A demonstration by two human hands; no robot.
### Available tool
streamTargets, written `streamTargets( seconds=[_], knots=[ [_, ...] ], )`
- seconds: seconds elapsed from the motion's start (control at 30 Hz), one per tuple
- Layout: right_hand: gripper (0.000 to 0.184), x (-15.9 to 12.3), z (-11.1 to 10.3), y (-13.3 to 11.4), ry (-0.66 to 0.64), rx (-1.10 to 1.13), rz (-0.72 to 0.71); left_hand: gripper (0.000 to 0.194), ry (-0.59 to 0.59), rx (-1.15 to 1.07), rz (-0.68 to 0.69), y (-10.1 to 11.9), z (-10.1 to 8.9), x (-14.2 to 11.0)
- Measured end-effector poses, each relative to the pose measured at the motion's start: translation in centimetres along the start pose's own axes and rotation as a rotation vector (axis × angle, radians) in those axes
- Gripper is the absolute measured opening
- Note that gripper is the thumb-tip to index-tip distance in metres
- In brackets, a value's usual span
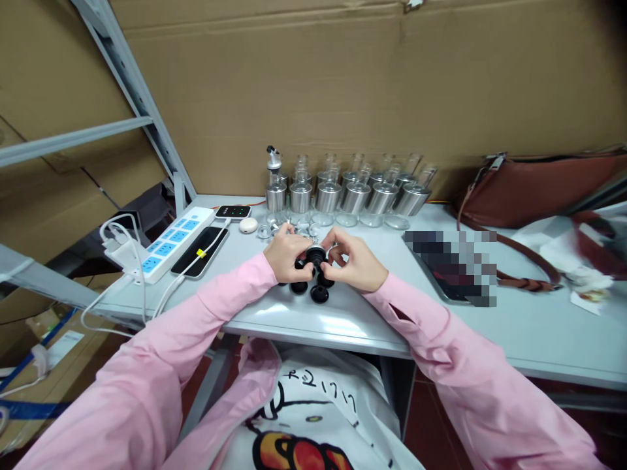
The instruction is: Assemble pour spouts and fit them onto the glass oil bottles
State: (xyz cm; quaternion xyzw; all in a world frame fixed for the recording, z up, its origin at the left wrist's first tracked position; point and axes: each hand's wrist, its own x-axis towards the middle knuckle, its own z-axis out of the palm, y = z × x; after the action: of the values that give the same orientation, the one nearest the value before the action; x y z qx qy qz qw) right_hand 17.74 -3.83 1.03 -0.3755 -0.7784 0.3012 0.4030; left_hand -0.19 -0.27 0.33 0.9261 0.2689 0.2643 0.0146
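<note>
My left hand and my right hand meet over the grey table, both with fingers closed around a black ribbed stopper. A metal-looking part shows at its top; my fingers partly hide it. Just below lie several loose black stoppers. Behind my hands are several small clear and silvery rings or collars. Farther back, glass bottles with brushed steel sleeves stand in two rows. The bottle at the left end carries a pourer spout with a black tip.
To the left lie a white power strip, a charging phone, a small device with a lit screen and a round white case. On the right are another phone, a brown bag and crumpled plastic. Cardboard stands behind.
</note>
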Motion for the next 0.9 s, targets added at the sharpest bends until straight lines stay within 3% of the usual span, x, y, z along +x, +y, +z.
streamTargets(
  seconds=[0.9],
  knots=[
    [0.022,-0.22,-0.02,-0.45,-0.003,0.008,-0.007,0.018,0.025,0.013,0.081,0.43,-0.13,0.07]
  ],
)
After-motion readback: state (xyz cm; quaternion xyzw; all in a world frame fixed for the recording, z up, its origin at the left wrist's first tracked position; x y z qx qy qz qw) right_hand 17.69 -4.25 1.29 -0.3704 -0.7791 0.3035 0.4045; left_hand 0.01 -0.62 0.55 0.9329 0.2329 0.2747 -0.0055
